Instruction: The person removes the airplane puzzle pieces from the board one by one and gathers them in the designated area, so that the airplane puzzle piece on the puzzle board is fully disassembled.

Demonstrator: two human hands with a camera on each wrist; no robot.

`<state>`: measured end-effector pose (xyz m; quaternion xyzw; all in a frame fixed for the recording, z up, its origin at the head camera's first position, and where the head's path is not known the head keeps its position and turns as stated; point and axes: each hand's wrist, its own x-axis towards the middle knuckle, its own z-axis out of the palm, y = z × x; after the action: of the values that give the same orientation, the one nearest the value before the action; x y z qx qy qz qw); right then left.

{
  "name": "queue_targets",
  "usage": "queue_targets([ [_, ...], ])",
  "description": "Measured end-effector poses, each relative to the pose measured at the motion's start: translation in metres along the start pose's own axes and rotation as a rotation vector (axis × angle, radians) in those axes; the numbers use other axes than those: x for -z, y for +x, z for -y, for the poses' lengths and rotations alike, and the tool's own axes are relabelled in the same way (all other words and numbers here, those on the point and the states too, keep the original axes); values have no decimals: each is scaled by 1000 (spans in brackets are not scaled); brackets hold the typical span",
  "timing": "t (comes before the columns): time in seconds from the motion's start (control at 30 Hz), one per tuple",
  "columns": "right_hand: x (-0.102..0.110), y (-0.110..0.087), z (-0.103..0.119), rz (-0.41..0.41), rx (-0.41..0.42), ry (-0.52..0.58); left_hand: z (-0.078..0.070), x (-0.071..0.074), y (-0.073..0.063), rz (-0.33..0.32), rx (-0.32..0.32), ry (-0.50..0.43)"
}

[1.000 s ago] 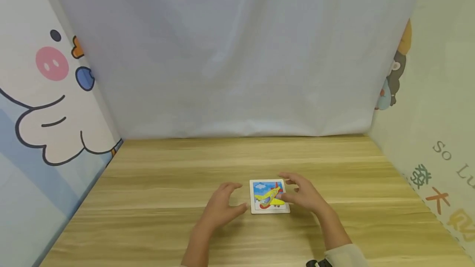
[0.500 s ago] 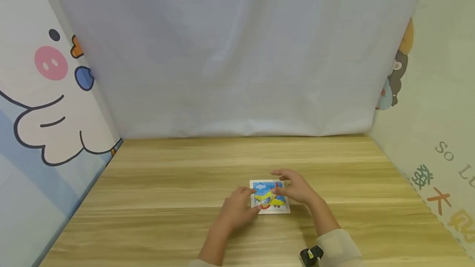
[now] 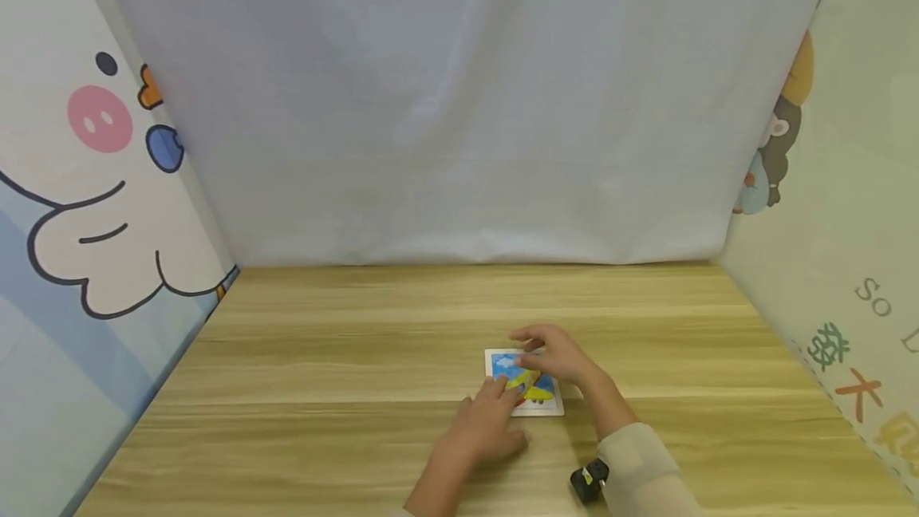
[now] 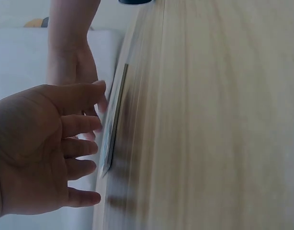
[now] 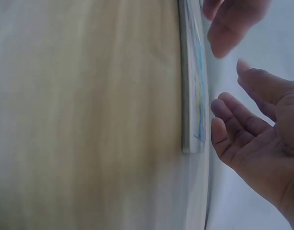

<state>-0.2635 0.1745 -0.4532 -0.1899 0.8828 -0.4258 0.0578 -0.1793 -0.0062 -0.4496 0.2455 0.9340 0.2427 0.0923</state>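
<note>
A square picture board (image 3: 540, 394) with a white border lies flat on the table, showing a yellow cartoon plane on blue sky. Over its lower-left part is my left hand (image 3: 483, 428), fingers extended; it covers that corner in the head view. The left wrist view has this hand (image 4: 37, 148) with spread fingers, their tips close to the board's thin edge (image 4: 117, 112); contact cannot be told. My right hand (image 3: 563, 359) hovers at the board's upper right, fingers loosely bent. In the right wrist view that hand (image 5: 262, 129) is beside the board (image 5: 192, 91) with nothing between its fingers.
The wooden table (image 3: 345, 341) extends around the board. A grey-white curtain (image 3: 459, 118) hangs behind it, with cartoon-printed panels (image 3: 100, 182) at left and right. A small black device (image 3: 590, 480) sits at the right wrist.
My left hand has moved right, from beside the board to over its lower-left part. My right hand has shifted slightly left and away from me. The board stays put.
</note>
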Motion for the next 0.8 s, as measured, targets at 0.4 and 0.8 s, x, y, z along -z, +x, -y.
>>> queue_targets([
  [0.4, -12, 17, 5, 53, -61, -34, -8, 0, -3, 139, 35, 114],
  [0.8, -22, 25, 7, 74, -128, -87, -9, -1, -9, 139, 34, 145],
])
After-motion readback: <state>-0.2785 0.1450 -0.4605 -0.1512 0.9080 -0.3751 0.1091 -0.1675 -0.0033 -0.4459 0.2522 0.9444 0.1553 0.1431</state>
